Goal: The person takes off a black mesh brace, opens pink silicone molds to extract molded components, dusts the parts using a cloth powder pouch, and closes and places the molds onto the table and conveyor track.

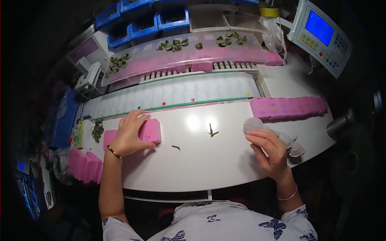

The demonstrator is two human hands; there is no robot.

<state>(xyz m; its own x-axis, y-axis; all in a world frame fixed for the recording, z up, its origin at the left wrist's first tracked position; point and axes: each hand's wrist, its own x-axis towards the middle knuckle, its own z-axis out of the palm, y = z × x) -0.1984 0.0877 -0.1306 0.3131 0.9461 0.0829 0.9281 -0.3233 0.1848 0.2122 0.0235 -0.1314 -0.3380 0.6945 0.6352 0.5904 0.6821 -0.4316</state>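
My left hand [130, 134] curves around a pink block [152, 131] with a yellow dot and handwriting, its thumb in front and its fingers behind. Another pink block [109, 138] stands just left of that hand, partly covered by it. At the right, my right hand [269, 150] has its bent fingertips at the lower edge of a round translucent disc [252, 124]; it appears pinched there. On the white table [193, 164] between the hands lie a small green sprig [211, 131] and a short piece of green stem [176, 148].
Several pink blocks stand in a row [287, 108] at the right; more [85, 165] lean at the left edge. A clear sheet [140, 56] with green cuttings lies behind white trays [177, 92]. Blue bins [144, 26] and a control panel [320, 34] stand farther back.
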